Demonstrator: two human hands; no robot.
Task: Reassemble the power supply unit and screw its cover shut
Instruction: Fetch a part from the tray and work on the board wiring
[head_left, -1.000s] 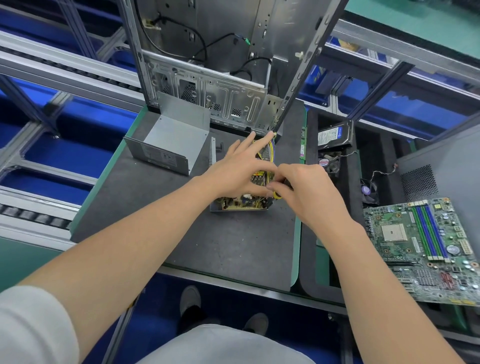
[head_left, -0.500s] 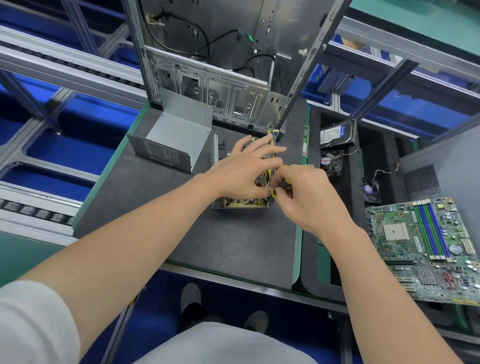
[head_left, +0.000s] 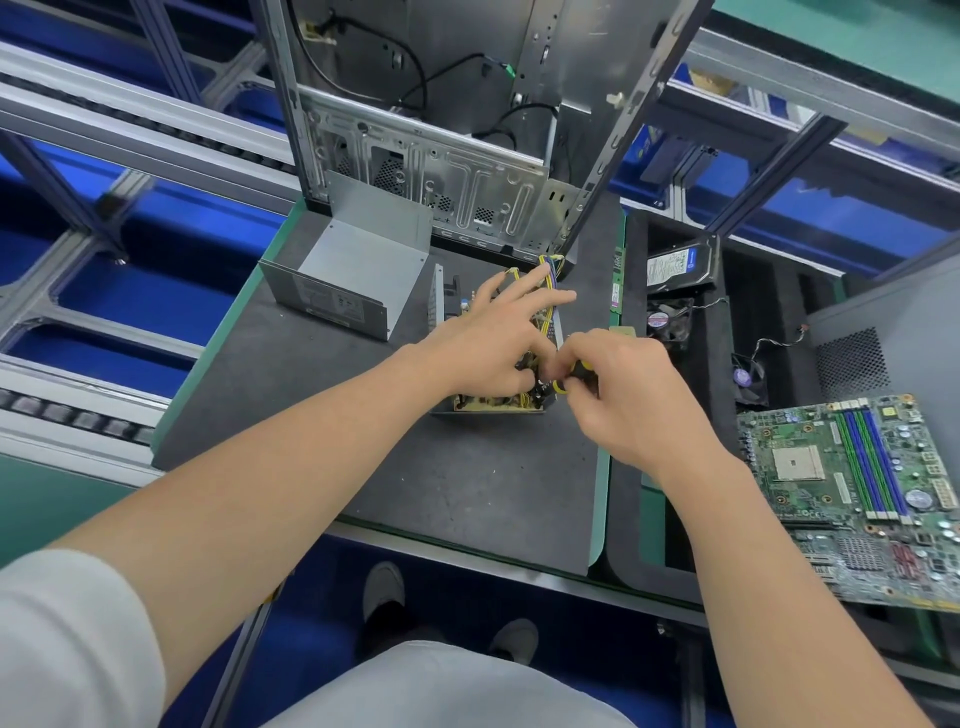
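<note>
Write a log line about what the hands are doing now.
left hand: rests on open power supply unit | right hand: grips screwdriver | cover: off, lying left of unit

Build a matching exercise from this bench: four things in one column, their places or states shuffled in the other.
Things
1. power supply cover
2. motherboard
3. hard drive
4. right hand

Places or states
A. lies at the far right, green, with blue memory slots
B. sits on the mat, left of the open unit and apart from it
C. grips a yellow-and-black tool
D. rests in the black foam tray, just behind a small fan

Pairs: 1-B, 2-A, 3-D, 4-C
</note>
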